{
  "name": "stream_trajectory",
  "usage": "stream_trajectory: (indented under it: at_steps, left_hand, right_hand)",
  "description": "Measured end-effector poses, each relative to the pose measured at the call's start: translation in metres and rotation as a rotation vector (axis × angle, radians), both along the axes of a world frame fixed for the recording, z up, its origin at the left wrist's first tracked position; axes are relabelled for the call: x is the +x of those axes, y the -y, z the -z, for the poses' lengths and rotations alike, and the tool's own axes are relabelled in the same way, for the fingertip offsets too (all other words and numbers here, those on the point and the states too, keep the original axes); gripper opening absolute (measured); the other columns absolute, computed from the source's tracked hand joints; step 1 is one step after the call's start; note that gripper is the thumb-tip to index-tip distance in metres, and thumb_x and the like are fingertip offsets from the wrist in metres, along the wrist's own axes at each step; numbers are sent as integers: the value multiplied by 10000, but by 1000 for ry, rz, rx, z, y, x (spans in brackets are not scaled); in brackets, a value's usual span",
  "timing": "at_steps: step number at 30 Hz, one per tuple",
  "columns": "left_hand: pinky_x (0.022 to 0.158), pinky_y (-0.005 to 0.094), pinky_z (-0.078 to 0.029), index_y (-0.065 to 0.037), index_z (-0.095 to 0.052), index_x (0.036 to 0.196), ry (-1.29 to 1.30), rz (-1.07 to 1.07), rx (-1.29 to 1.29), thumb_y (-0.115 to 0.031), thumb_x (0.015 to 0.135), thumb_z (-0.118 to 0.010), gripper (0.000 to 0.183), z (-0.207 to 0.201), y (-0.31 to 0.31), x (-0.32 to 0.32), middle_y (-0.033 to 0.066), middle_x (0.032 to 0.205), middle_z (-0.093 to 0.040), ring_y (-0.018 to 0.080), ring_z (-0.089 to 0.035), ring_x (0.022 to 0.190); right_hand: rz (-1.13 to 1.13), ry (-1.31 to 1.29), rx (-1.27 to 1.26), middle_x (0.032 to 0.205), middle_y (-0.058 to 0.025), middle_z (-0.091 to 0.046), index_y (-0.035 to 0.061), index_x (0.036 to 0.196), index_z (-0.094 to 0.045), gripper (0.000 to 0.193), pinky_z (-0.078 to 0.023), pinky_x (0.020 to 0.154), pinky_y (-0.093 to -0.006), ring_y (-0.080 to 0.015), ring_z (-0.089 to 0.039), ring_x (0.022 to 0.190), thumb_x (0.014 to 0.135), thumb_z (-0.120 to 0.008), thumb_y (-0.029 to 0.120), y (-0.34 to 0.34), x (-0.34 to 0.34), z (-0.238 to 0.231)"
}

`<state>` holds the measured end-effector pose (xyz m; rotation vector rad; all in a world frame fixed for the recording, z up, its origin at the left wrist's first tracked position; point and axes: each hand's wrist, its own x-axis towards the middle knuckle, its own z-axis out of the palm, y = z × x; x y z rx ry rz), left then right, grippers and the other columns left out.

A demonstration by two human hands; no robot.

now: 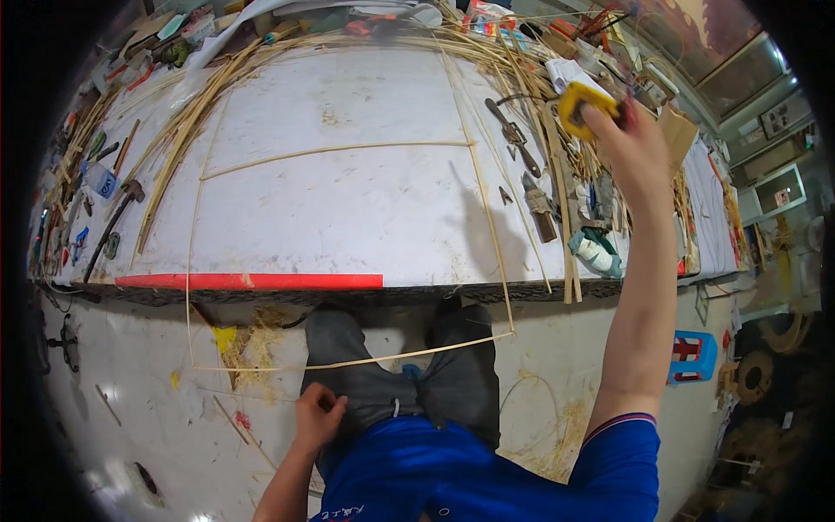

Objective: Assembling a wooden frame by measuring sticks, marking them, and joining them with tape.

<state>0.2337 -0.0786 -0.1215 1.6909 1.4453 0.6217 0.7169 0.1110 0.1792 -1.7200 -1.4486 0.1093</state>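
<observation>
Raised over the right side of the table, my right hand (619, 139) is closed around a yellow and black tape measure (576, 110), somewhat blurred. My left hand (319, 418) is curled, thumb near forefinger, beside my left thigh; whatever it may hold is too small to tell. A frame of thin bamboo strips (348, 150) lies partly on the white tabletop (339, 217). Its near strip (409, 355) reaches past the table edge, above my legs. The left hand is just below this strip, apart from it.
Long bamboo strips (187, 143) run along the table's left and back. A hammer (122, 217) lies at left. On the right are a spokeshave-like tool (513, 135), a brush-like tool (539, 207) and a teal-and-white bundle (596, 252). A blue stool (693, 357) stands on the floor.
</observation>
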Motion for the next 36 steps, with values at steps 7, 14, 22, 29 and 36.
stream_trajectory:
  at_steps: [7,14,22,29,36]
  left_hand:
    - [531,267,-472,-18,-575,868,271,-164,-346,-210,1016,-601,244,9,-20,19,31,679,-580,101,-550,564]
    - [467,279,-422,-20,-552,764,217,-221,-476,-249,1025,-597,350,10,-27,18,39,584,-554,95,-516,486]
    - [516,327,-409,-7,-540,646,107,-180,-407,-280,981,-661,448,24,-31,15,73,555,-534,128,-522,536]
    - [507,289,-409,-6,-594,698,254,-153,-410,-225,985,-646,365,17,-27,29,44,578,-563,97,-524,534]
    - [477,269,-414,-18,-565,697,302,-155,-302,-186,970,-666,336,7,-15,24,37,592,-591,85,-539,502]
  right_hand:
    - [319,531,-621,1088,-222,-716,3,1112,-698,404,-528,908,-449,-355,-691,1034,848,-655,306,-128,36,61]
    - [486,645,-745,1188,-197,-701,45,1124,-714,303,-546,922,-477,-369,-672,1120,869,-616,177,-158,48,119]
    - [399,678,-765,1124,-220,-714,11,1096,-702,307,-549,913,-473,-395,-685,1067,843,-616,162,-139,47,130]
    - [359,448,-721,1120,-285,-687,-35,1108,-650,309,-529,933,-481,-433,-665,1071,854,-587,128,-121,48,151]
    - [330,701,-211,1104,-217,-685,-17,1132,-608,260,-547,836,-488,-374,-673,994,911,-597,120,-85,6,131]
